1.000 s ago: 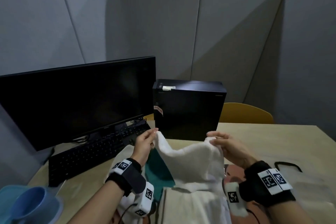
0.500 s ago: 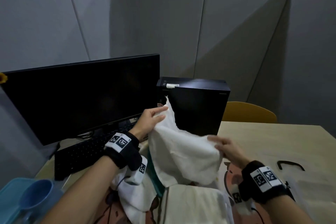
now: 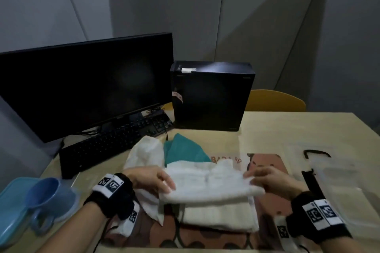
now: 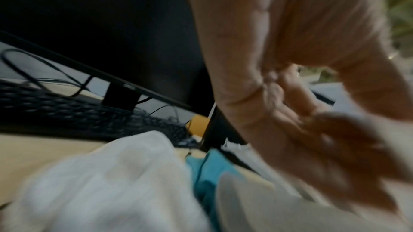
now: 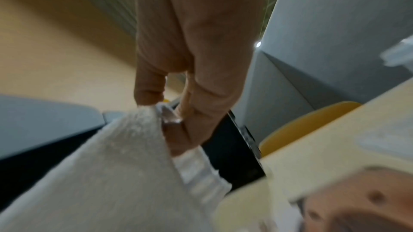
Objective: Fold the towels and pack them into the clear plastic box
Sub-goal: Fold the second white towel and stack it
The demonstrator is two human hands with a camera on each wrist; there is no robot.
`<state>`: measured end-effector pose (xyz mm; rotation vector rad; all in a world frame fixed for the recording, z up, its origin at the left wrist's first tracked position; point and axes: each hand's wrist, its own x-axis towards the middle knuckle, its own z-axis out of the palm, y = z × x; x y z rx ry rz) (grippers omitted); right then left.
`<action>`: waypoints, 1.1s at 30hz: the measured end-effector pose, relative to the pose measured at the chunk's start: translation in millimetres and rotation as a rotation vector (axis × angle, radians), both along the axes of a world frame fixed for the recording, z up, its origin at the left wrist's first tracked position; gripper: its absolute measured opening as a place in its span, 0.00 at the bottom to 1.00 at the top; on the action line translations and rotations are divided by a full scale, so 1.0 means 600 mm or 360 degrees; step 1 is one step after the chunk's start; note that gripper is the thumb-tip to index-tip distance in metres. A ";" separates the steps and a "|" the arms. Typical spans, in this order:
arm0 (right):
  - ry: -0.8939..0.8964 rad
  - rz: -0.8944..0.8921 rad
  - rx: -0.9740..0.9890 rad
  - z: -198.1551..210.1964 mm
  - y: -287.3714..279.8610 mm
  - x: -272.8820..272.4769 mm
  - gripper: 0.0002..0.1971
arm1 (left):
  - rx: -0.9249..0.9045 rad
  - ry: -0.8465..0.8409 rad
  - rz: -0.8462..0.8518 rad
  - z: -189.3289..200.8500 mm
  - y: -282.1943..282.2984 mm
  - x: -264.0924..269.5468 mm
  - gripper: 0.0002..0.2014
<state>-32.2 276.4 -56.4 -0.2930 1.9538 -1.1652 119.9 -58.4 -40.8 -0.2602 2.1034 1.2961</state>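
A folded white towel (image 3: 207,183) (image 5: 116,165) hangs low over a folded cream towel (image 3: 218,217) on a patterned mat (image 3: 267,162). My left hand (image 3: 164,183) (image 4: 330,147) holds its left edge, fingers on top. At the towel's right corner, my right hand (image 3: 255,176) (image 5: 170,112) pinches it between thumb and finger. Behind lie a teal towel (image 3: 181,153) (image 4: 210,170) and a loose white towel (image 3: 144,154) (image 4: 111,182). The clear plastic box (image 3: 341,191) stands to the right of my right hand.
A black monitor (image 3: 86,86) and keyboard (image 3: 115,139) fill the left back, with a black computer case (image 3: 209,96) beside them. A blue cup (image 3: 45,197) rests on a blue lid (image 3: 10,211) at the near left. Behind the table is a yellow chair (image 3: 273,100).
Both hands have brought the white towel down from mid-air, folded over, to just above the cream towel. The view has tipped down toward the table.
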 end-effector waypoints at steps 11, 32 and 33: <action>0.0256 0.0537 0.0400 0.024 -0.002 0.044 0.12 | -0.0188 -0.0052 -0.0170 -0.027 0.019 0.035 0.18; 0.1388 -0.0231 -0.0443 0.236 -0.039 -0.021 0.04 | -0.0065 0.1284 0.0727 0.219 0.022 -0.014 0.08; 0.1362 -0.0278 -0.0600 0.252 -0.038 -0.021 0.06 | 0.0068 0.1320 0.0736 0.233 0.023 -0.014 0.09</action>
